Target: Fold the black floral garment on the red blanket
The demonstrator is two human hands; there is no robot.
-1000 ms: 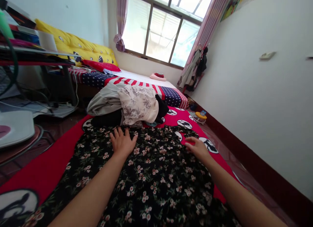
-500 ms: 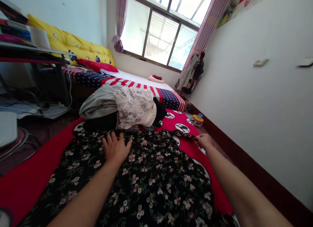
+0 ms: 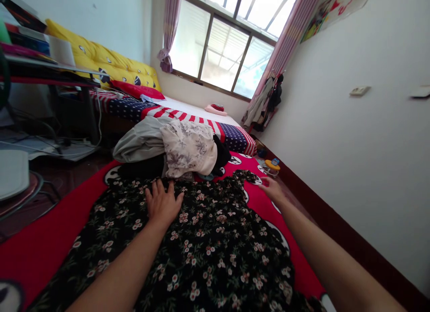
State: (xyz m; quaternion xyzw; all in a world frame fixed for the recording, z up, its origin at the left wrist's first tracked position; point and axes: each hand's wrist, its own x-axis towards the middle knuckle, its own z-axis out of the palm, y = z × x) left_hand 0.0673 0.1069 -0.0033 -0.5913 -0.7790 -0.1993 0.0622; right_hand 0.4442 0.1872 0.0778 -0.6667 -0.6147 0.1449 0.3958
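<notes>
A black floral-print fabric garment (image 3: pixel 208 244) lay spread flat over a red cartoon-patterned blanket (image 3: pixel 47 240), filling the near and middle ground. The left hand (image 3: pixel 163 204) rested palm down on its far part, fingers spread open, gripping nothing. To the right, the right hand (image 3: pixel 273 190) lay on the blanket just beside the garment's right sleeve; whether it pinched the cloth could not be told. Beyond both sat a pile of crumpled grey, cream and black clothes (image 3: pixel 174 146), then a striped, starred mattress (image 3: pixel 201 119) under the window.
</notes>
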